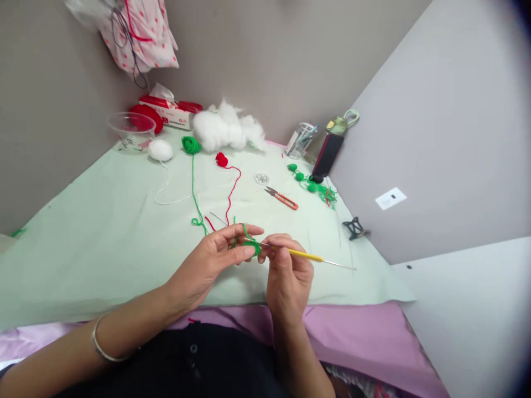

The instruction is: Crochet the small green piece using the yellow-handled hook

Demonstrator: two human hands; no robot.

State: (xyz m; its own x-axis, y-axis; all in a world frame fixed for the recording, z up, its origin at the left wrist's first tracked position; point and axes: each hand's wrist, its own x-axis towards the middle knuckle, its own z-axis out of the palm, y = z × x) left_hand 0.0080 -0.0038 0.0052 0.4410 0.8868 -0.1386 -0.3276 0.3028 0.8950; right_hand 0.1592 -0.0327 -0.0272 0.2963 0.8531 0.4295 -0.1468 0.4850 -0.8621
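Note:
A small green crochet piece point(252, 246) is pinched between the thumb and fingers of my left hand point(222, 249), with green yarn looped over the index finger. My right hand point(287, 271) grips a yellow-handled crochet hook point(305, 254); one metal end meets the green piece, the other points out to the right. From the left hand the green strand runs back to a green yarn ball point(191, 145). Just beyond the fingers lie a red strand point(210, 223) and a thin dark needle-like piece point(218, 219). Stitches on the piece are too small to make out.
Orange-handled thread snips point(282, 198) lie beyond my right hand, near a clear round dish point(261, 178). Green crocheted pieces point(311, 188) sit at right by a bottle point(334, 138). White stuffing point(228, 127), a red yarn bundle point(222, 160) and a white yarn ball point(160, 150) stand at the back.

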